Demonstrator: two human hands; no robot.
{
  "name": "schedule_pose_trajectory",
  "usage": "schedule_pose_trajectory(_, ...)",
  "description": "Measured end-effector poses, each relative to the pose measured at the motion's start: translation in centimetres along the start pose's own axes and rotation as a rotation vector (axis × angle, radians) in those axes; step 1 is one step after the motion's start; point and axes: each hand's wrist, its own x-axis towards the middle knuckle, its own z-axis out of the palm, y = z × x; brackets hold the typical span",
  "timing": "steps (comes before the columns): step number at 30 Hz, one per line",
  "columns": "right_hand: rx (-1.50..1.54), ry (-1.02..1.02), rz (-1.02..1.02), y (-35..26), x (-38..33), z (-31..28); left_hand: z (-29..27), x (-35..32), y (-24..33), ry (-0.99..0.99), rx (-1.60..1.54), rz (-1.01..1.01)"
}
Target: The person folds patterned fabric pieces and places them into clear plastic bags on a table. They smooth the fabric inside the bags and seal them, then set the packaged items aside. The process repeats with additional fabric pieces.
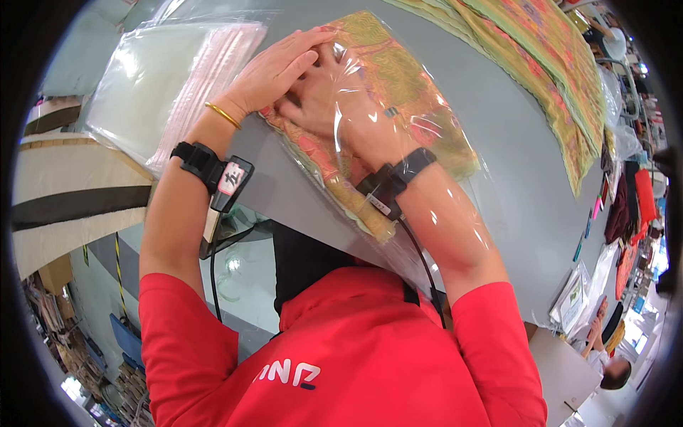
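A folded patterned cloth (388, 60), green, yellow and pink, lies slantwise on the grey table inside a clear plastic bag (484, 203). My right hand (338, 99) is inside the bag, with clear film over it and the forearm; its fingers are spread at the cloth's left edge. Lying flat over the far left corner of the cloth, my left hand (274, 67) has its fingers stretched out, the tips close to those of the right. The left hand covers part of the right fingertips.
A stack of clear bags (171, 85) lies left on the grey table (526, 121). More patterned cloth (526, 50) is spread at the far right. Pens (587, 228) and a small packet (569, 302) sit near the right edge. Another person (605, 363) is at lower right.
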Motion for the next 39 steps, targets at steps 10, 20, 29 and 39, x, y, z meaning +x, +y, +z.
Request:
schedule_pose_trajectory(10,0.187,-0.258,-0.059,0.2,-19.3,-8.8,1.3,-0.7,0.5,-0.122,0.561,0.156)
schedule_pose_trajectory(20,-0.108,-0.137,0.125,5.0,-22.5,-8.3,2.7,-0.5,3.5,-0.235,0.558,0.207)
schedule_pose_trajectory(29,0.276,-0.068,0.166,3.4,-28.2,-12.9,8.2,-0.7,13.2,-0.142,0.45,0.246)
schedule_pose_trajectory(39,0.794,-0.198,0.097,2.7,-31.4,-12.2,11.7,-2.7,15.2,-0.215,0.492,0.252)
